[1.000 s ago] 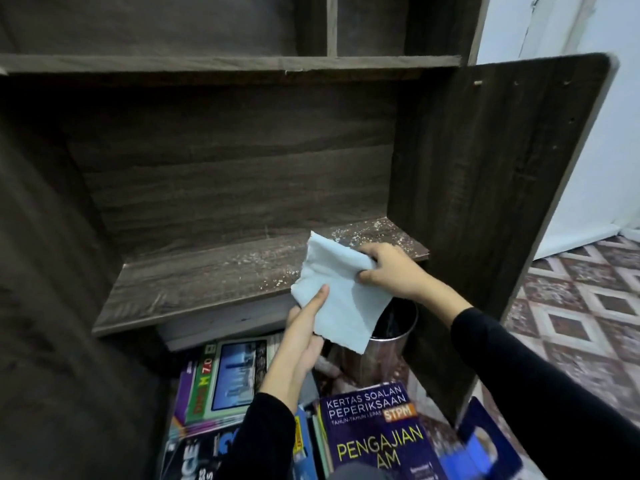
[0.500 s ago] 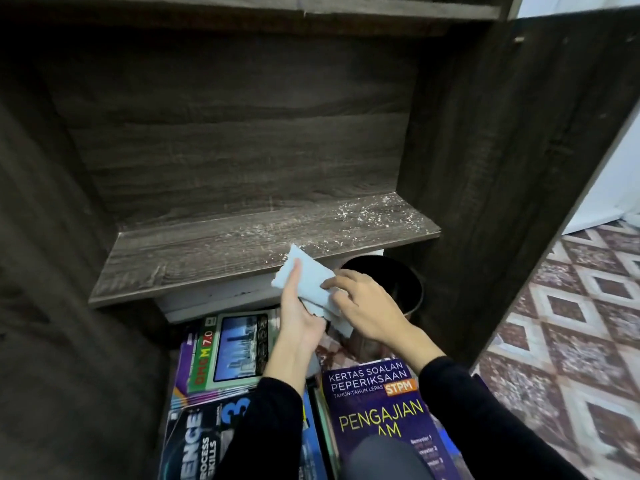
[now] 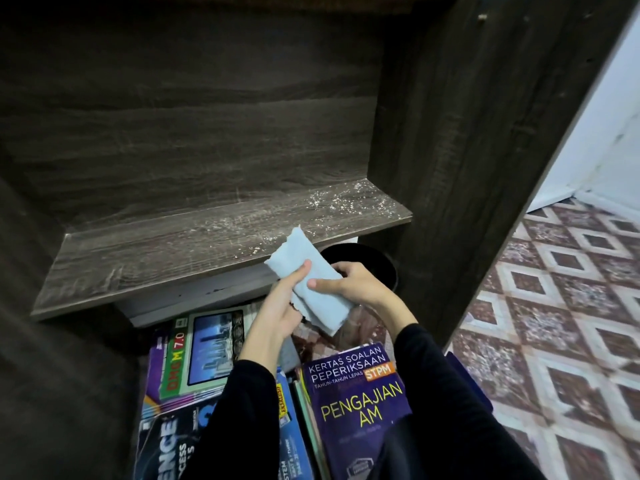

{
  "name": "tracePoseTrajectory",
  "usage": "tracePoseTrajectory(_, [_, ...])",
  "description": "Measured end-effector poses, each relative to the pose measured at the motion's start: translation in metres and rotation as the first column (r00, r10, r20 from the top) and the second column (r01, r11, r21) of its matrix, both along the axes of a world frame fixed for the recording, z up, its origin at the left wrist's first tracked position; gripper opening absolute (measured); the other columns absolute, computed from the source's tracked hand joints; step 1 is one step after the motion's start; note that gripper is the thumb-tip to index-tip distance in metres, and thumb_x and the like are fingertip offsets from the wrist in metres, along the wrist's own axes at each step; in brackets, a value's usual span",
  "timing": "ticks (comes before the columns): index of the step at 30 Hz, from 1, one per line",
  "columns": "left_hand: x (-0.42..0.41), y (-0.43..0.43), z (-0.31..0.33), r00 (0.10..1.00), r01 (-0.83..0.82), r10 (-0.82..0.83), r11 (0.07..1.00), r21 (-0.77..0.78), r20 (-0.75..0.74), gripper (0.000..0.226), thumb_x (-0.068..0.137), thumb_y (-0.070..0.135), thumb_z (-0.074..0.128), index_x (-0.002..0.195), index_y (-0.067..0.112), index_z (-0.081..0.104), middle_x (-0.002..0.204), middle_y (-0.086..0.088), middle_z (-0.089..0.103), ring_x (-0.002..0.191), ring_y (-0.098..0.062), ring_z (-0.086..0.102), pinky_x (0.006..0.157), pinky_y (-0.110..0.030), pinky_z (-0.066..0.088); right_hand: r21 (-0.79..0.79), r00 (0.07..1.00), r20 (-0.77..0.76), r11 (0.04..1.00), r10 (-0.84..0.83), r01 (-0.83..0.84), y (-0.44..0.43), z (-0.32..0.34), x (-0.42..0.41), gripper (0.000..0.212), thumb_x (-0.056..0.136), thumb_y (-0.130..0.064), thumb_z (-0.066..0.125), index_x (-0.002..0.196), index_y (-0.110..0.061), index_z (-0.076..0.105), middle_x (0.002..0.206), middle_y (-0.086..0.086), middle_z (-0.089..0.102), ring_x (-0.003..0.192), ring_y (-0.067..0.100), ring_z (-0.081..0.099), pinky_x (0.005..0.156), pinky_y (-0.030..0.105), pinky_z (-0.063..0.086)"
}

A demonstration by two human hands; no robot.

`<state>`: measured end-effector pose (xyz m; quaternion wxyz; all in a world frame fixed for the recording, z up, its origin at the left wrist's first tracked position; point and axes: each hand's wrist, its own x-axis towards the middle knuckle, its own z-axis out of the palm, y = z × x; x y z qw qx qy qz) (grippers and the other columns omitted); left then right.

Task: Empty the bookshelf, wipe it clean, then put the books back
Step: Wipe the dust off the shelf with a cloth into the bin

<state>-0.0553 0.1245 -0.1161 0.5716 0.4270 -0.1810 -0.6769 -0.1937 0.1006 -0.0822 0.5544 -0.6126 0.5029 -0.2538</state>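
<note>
A dark wooden bookshelf stands before me; its bare shelf board (image 3: 180, 251) carries pale dust specks, thickest at the right end. Just below the board's front edge I hold a folded light-blue cloth (image 3: 313, 289) between both hands. My left hand (image 3: 277, 308) supports it from the left with the thumb laid on top. My right hand (image 3: 356, 285) grips its right side, thumb across the fold. Books lie on the floor under my arms: a purple "Pengajian Am" book (image 3: 356, 407) and a green and purple one (image 3: 194, 358).
A round dark bin (image 3: 377, 263) stands under the shelf's right end, behind my right hand. The bookshelf's tall side panel (image 3: 485, 150) rises at the right. Patterned floor tiles (image 3: 561, 323) spread beyond it. A white wall (image 3: 609, 133) is at far right.
The cloth hung open from my right hand a second ago; it is now folded into a narrow pad held by both hands, lower and nearer me. My view has tilted downward.
</note>
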Motion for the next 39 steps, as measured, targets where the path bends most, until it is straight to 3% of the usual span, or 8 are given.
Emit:
tracePoseTrajectory(4, [-0.012,-0.012,-0.010,0.981,0.099,-0.095,0.995,-0.015,0.170,0.066,0.065,0.030,0.080,0.121,0.002,0.059,0.112,-0.016,0.068,0.104,-0.031,0.065,0.098,-0.048,0.047,0.090,0.996,-0.086,0.995,-0.028,0.036,-0.006,-0.008,-0.016,0.033,0.075,-0.020,0.080,0.099,-0.003,0.065,0.083,0.006,0.070,0.065,0.015,0.066,0.066,0.028,0.055])
tracePoseTrajectory(8, [-0.032,-0.031,-0.024,0.903,0.211,-0.203,0.977,0.019,0.379,0.058,0.074,0.038,0.076,0.118,0.004,0.060,0.094,-0.010,0.071,0.076,-0.021,0.069,0.070,-0.037,0.057,0.072,0.976,-0.179,0.988,-0.123,0.138,-0.016,-0.016,-0.039,0.036,0.074,-0.016,0.080,0.102,-0.006,0.061,0.100,0.010,0.069,0.083,0.022,0.066,0.078,0.034,0.056])
tracePoseTrajectory(11, [-0.047,-0.050,-0.039,0.912,0.191,-0.189,0.981,0.031,0.363,0.066,0.086,0.060,0.050,0.130,0.013,0.053,0.120,-0.001,0.060,0.111,-0.017,0.056,0.106,-0.035,0.036,-0.072,0.889,-0.405,0.977,-0.211,0.200,-0.024,-0.017,-0.060,0.036,0.075,-0.022,0.077,0.100,-0.010,0.054,0.108,0.011,0.062,0.096,0.027,0.061,0.072,0.030,0.047])
tracePoseTrajectory(13, [-0.058,-0.063,-0.054,0.839,0.088,-0.093,0.996,0.035,0.536,0.056,0.097,0.052,0.034,0.130,0.011,0.053,0.126,-0.004,0.057,0.123,-0.019,0.049,0.100,-0.028,0.031,-0.176,0.784,-0.544,0.954,-0.300,0.243,-0.028,-0.016,-0.073,0.031,0.078,-0.024,0.071,0.100,-0.012,0.052,0.113,0.014,0.059,0.103,0.033,0.058,0.075,0.032,0.043])
tracePoseTrajectory(16, [-0.067,-0.078,-0.087,0.218,0.171,-0.070,0.985,0.033,0.974,0.040,0.094,0.042,0.051,0.123,0.016,0.059,0.120,-0.009,0.065,0.117,-0.028,0.056,0.092,-0.029,0.040,-0.254,0.685,-0.603,0.912,-0.410,0.322,-0.031,-0.013,-0.084,0.031,0.082,-0.021,0.065,0.109,-0.010,0.056,0.116,0.016,0.059,0.105,0.037,0.057,0.074,0.033,0.041])
tracePoseTrajectory(19, [-0.083,-0.093,-0.114,-0.262,0.427,-0.137,0.871,0.243,0.955,0.051,0.087,0.039,0.058,0.133,0.020,0.049,0.128,-0.009,0.058,0.125,-0.026,0.048,0.109,-0.037,0.029,-0.303,0.643,-0.617,0.891,-0.454,0.338,-0.033,-0.006,-0.087,0.026,0.083,-0.017,0.061,0.107,-0.009,0.056,0.113,0.016,0.059,0.104,0.037,0.057,0.071,0.032,0.038])
tracePoseTrajectory(22, [-0.097,-0.106,-0.130,-0.525,0.484,-0.085,0.788,0.380,0.847,0.050,0.088,0.040,0.054,0.131,0.015,0.046,0.133,-0.008,0.053,0.129,-0.023,0.043,0.114,-0.043,0.017,-0.338,0.634,-0.618,0.885,-0.465,0.319,-0.031,0.002,-0.085,0.022,0.084,-0.018,0.059,0.104,-0.010,0.054,0.108,0.014,0.059,0.099,0.036,0.056,0.070,0.032,0.037])
tracePoseTrajectory(39, [-0.093,-0.111,-0.098,-0.749,0.442,0.065,0.791,0.423,0.660,0.030,0.090,0.019,0.057,0.120,0.018,0.053,0.118,-0.008,0.062,0.111,-0.029,0.060,0.084,-0.032,0.047,-0.370,0.667,-0.616,0.902,-0.419,0.224,-0.025,0.006,-0.064,0.027,0.085,-0.021,0.059,0.112,-0.018,0.056,0.104,0.009,0.059,0.099,0.035,0.056,0.068,0.032,0.035])
